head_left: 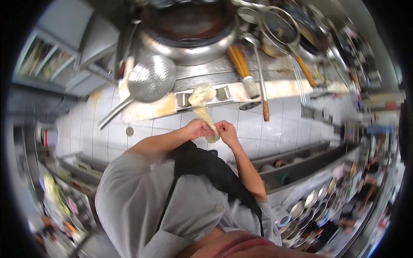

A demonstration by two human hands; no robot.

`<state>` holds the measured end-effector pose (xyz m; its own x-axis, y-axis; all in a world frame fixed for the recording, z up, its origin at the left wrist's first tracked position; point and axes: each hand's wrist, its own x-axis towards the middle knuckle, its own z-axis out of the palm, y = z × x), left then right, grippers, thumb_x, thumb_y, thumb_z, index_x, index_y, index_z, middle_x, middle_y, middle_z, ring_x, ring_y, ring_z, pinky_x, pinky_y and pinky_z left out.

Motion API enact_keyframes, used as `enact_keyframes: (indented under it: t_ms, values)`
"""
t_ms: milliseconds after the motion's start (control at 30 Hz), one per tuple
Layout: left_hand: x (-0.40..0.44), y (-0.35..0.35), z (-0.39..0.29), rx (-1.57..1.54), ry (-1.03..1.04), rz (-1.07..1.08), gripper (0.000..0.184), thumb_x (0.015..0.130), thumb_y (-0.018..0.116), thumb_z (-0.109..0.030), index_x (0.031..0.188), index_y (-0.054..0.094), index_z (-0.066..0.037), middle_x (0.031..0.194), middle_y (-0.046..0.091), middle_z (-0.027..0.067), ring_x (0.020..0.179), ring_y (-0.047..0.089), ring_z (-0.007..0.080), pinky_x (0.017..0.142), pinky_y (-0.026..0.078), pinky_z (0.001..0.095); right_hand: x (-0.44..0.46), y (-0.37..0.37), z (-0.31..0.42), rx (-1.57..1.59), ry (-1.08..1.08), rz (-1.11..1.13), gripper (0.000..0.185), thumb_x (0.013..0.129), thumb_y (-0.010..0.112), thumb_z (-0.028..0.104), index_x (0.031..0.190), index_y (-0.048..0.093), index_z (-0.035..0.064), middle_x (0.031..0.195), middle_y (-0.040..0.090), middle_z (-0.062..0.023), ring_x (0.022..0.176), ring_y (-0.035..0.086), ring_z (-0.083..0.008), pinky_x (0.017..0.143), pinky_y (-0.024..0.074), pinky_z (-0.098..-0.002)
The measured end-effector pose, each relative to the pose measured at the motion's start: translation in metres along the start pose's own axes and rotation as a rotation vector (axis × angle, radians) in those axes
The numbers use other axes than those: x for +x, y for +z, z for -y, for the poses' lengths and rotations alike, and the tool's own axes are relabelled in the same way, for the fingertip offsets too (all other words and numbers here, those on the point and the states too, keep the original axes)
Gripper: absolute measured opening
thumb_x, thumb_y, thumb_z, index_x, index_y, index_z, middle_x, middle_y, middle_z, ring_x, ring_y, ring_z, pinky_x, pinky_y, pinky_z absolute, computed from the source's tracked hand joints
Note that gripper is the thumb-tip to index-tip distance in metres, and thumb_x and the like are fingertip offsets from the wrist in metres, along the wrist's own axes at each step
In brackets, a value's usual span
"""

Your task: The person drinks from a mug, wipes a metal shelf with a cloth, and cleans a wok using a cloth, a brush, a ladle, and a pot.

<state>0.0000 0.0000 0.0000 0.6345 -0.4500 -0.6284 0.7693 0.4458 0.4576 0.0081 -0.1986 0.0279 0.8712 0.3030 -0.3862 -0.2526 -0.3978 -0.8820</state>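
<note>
A limp cream-coloured cloth (201, 113) hangs over the stove's front edge, its upper part bunched on a metal fitting and its lower end at my hands. My left hand (198, 129) is closed around the lower part of the cloth, close to my body. Just right of it, my right hand (226, 131) pinches the same end with bent fingers. Left of the cloth, a perforated skimmer (152, 78) lies with its handle sticking out past the edge. On the right are a bamboo brush (244, 71) and a long ladle (262, 81) with a wooden handle end.
A large wok (189, 23) sits on the stove ahead. To its right, a strainer (280, 30) with a wooden handle rests among pans. White tiled floor (161, 131) lies below the edge. Behind me on the right is a counter with several bowls (311, 199).
</note>
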Motion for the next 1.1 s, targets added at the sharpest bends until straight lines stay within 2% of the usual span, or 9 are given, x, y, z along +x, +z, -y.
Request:
enact_keyframes:
  t_ms: [67,167,200,300,433,633,733,933,1100]
  values:
    - [0.022,-0.003,0.035,-0.112,0.156,-0.305,0.025,0.091,0.054,-0.026,0.104,0.06,-0.005,0.099,0.066,0.0121,0.091,0.064,0.0286,0.085,0.052,0.0439,-0.011,-0.013,0.017,0.225,0.073,0.31,0.012,0.091,0.06,0.011,0.098,0.067,0.0036,0.086,0.068,0.0,0.072,0.063,-0.0138,0.066,0.0506,-0.026]
    - [0.06,-0.072,0.032,-0.489,0.258,-0.183,0.036,0.092,0.049,-0.042,0.102,0.063,-0.01,0.101,0.067,0.0106,0.096,0.063,0.0272,0.084,0.05,0.049,0.015,0.04,0.072,0.515,0.168,0.489,0.012,0.091,0.06,0.01,0.098,0.067,0.0031,0.087,0.068,-0.0019,0.073,0.062,-0.0095,0.066,0.0488,-0.0231]
    - [0.101,-0.078,0.053,-0.608,0.243,0.289,0.036,0.093,0.048,-0.04,0.101,0.063,-0.009,0.1,0.067,0.0108,0.094,0.063,0.0265,0.083,0.05,0.0476,0.014,0.045,0.078,0.696,0.269,0.443,0.01,0.09,0.062,0.012,0.097,0.066,0.0046,0.084,0.066,-0.0015,0.073,0.06,-0.0078,0.063,0.0472,-0.0235]
    - [0.061,-0.013,0.039,-0.756,0.145,0.078,0.036,0.094,0.045,-0.041,0.098,0.064,-0.01,0.099,0.067,0.0114,0.093,0.063,0.0271,0.084,0.05,0.0485,0.058,0.085,0.021,0.716,-0.026,-0.124,0.011,0.092,0.062,0.015,0.094,0.065,0.005,0.08,0.064,-0.0011,0.072,0.059,-0.0076,0.061,0.046,-0.0245]
    - [0.009,0.059,0.008,-0.802,0.079,0.045,0.036,0.094,0.044,-0.039,0.097,0.064,-0.01,0.098,0.067,0.0124,0.09,0.063,0.028,0.084,0.049,0.0493,0.049,0.041,0.023,-0.582,-0.366,-0.287,0.019,0.084,0.065,0.014,0.098,0.061,0.0006,0.09,0.063,-0.0178,0.078,0.06,-0.0326,0.068,0.0473,-0.0435]
    - [0.067,0.003,0.03,-0.628,0.314,-0.284,0.031,0.095,0.047,-0.028,0.099,0.063,-0.002,0.09,0.065,0.0131,0.083,0.064,0.0262,0.074,0.052,0.0437,0.004,0.058,0.041,-1.007,-0.733,0.091,0.043,0.075,0.058,0.004,0.116,0.058,-0.0079,0.129,0.051,-0.025,0.126,0.039,-0.0457,0.1,0.0374,-0.0471]
    - [0.04,-0.008,0.021,-0.135,0.431,-0.316,0.023,0.094,0.047,-0.02,0.096,0.063,-0.003,0.087,0.064,0.0104,0.071,0.062,0.0221,0.062,0.051,0.0375,0.002,0.057,0.048,-0.757,-0.558,0.303,0.033,0.078,0.063,0.01,0.107,0.064,-0.0066,0.13,0.052,-0.025,0.13,0.038,-0.04,0.103,0.0357,-0.0414]
    - [0.016,-0.003,0.006,-0.281,0.216,-0.067,0.023,0.092,0.048,-0.024,0.092,0.06,-0.004,0.084,0.063,0.0101,0.071,0.063,0.0224,0.061,0.052,0.0398,0.007,0.058,0.035,0.027,-0.187,0.205,0.019,0.09,0.06,0.015,0.092,0.066,-0.0029,0.115,0.064,-0.016,0.108,0.057,-0.0203,0.092,0.0434,-0.0324]
    - [-0.014,-0.01,-0.01,-0.546,0.019,0.035,0.026,0.092,0.045,-0.021,0.106,0.06,-0.005,0.095,0.064,0.0108,0.085,0.063,0.0232,0.073,0.052,0.0392,0.002,0.034,0.055,0.375,0.025,0.146,0.028,0.095,0.057,0.019,0.116,0.061,0.0014,0.111,0.065,-0.0042,0.097,0.059,-0.0109,0.083,0.0452,-0.0241]
